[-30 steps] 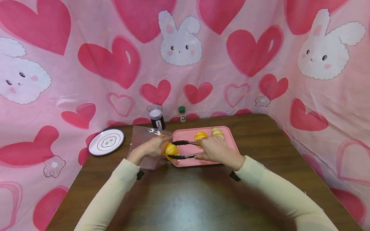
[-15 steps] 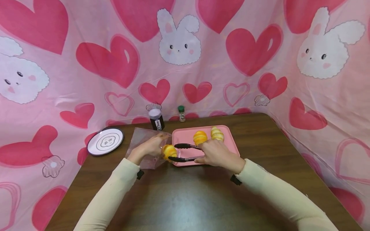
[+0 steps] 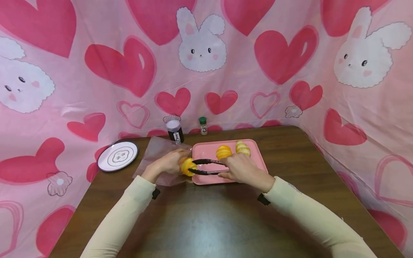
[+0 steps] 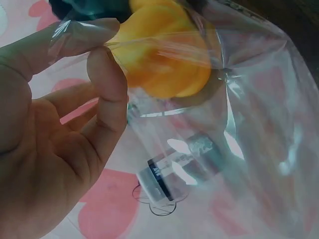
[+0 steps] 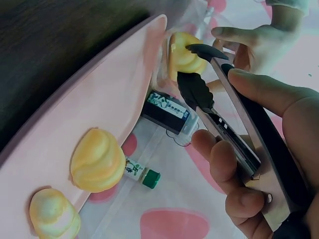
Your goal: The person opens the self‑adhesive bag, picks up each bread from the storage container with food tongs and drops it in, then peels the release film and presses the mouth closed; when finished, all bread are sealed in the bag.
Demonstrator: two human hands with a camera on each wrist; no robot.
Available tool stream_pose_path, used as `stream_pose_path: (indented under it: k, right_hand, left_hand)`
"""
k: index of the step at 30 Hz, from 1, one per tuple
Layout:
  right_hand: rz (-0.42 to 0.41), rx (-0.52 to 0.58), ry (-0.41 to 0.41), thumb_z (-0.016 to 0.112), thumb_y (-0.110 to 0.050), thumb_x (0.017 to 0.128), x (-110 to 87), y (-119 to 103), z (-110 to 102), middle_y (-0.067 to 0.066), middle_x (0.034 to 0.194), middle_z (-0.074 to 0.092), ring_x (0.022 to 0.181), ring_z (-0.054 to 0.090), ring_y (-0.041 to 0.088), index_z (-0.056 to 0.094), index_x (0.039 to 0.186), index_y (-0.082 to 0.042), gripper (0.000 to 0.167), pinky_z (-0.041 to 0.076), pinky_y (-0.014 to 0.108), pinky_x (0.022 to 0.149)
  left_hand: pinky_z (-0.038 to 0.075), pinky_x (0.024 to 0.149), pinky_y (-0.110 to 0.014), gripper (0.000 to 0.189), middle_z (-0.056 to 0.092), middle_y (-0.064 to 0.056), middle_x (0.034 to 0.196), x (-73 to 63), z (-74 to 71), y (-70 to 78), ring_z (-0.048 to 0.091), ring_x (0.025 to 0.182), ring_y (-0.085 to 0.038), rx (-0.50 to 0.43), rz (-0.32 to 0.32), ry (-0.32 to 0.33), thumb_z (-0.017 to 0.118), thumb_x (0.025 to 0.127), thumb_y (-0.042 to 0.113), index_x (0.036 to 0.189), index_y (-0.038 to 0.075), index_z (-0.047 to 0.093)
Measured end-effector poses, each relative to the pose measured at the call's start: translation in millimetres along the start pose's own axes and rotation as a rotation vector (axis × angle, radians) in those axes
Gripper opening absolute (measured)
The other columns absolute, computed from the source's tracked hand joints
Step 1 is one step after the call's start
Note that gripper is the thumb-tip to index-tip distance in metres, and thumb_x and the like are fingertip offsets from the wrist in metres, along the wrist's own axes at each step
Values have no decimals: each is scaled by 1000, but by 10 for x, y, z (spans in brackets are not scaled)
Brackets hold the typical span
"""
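My left hand [image 3: 169, 163] pinches the edge of a clear plastic bag [image 4: 264, 119] between thumb and finger. A golden, swirled bread roll [image 3: 186, 167] is at the bag's mouth, seen through the film in the left wrist view. My right hand [image 3: 246, 171] grips metal tongs [image 5: 249, 107] with black tips. In the right wrist view the tips overlap the roll's near side, a gap between them. The pink tray [image 3: 206, 152] below the tongs bears a second golden roll [image 3: 223, 152] and a paler roll [image 3: 243, 147].
Behind the bag stands a dark jar with a white lid [image 3: 175, 132]. A small green-capped shaker [image 3: 203, 125] is to its right. On the left of the wooden table [image 3: 206, 222] lies a white dark-rimmed plate [image 3: 108, 159]. A pink printed cloth [image 3: 238, 79] hangs behind.
The tongs' tips stood wider apart half a second ago; now they are closer together and farther left, over the roll. The bag's loose end has shifted slightly left.
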State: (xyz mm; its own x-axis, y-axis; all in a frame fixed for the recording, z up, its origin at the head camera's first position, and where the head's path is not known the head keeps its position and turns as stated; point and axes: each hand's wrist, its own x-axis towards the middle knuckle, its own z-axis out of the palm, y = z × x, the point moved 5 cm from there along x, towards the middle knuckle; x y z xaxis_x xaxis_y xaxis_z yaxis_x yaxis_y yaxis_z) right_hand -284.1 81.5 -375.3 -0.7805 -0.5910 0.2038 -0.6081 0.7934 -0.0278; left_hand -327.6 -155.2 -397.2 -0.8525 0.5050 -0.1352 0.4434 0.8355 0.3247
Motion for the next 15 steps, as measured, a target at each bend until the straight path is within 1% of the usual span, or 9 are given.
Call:
stream_pose_path:
  k: [4, 6, 8, 10, 13, 15]
  right_hand:
    - [-9, -2, 26, 78, -56, 78, 4, -7, -35, -2, 74, 64, 57, 51, 16, 73, 101, -17, 45, 45, 31, 49]
    - [-15, -11, 33, 78, -56, 78, 6, -15, -43, -3, 71, 62, 57, 50, 16, 72, 100, -18, 44, 43, 30, 48]
    - [-24, -22, 42, 78, -56, 78, 3, -26, -51, -3, 69, 61, 56, 50, 15, 71, 99, -18, 44, 41, 30, 47]
    - [-34, -23, 54, 78, -55, 78, -1, -32, -56, -3, 69, 61, 56, 50, 15, 71, 98, -18, 43, 40, 30, 47]
    - [-46, -14, 78, 79, -55, 78, -6, -36, -61, -2, 77, 68, 58, 52, 15, 72, 100, -18, 44, 42, 29, 48]
    - [-47, -6, 89, 79, -54, 78, -7, -32, -62, -2, 85, 72, 59, 53, 14, 73, 103, -17, 44, 43, 29, 49]
  left_hand:
    - [36, 115, -55, 78, 49, -18, 150, -5, -36, 42, 48, 135, -41, -14, 29, 20, 78, 72, 5, 145, 3, 50]
    - [39, 114, -55, 81, 50, -18, 148, -1, -48, 56, 50, 133, -40, -36, 38, 28, 79, 70, 5, 145, 3, 50]
    - [40, 112, -55, 82, 49, -17, 149, 1, -53, 57, 52, 131, -40, -51, 25, 28, 81, 69, 6, 145, 4, 50]
    - [40, 112, -55, 84, 48, -18, 150, -1, -62, 50, 52, 131, -39, -60, 15, 42, 81, 69, 7, 146, 4, 48]
    - [38, 114, -56, 88, 43, -20, 153, -10, -76, 28, 47, 135, -41, -65, -7, 63, 82, 69, 8, 149, 5, 45]
    - [38, 114, -56, 89, 43, -21, 153, -22, -89, 26, 46, 136, -41, -76, -4, 79, 82, 69, 8, 149, 6, 45]
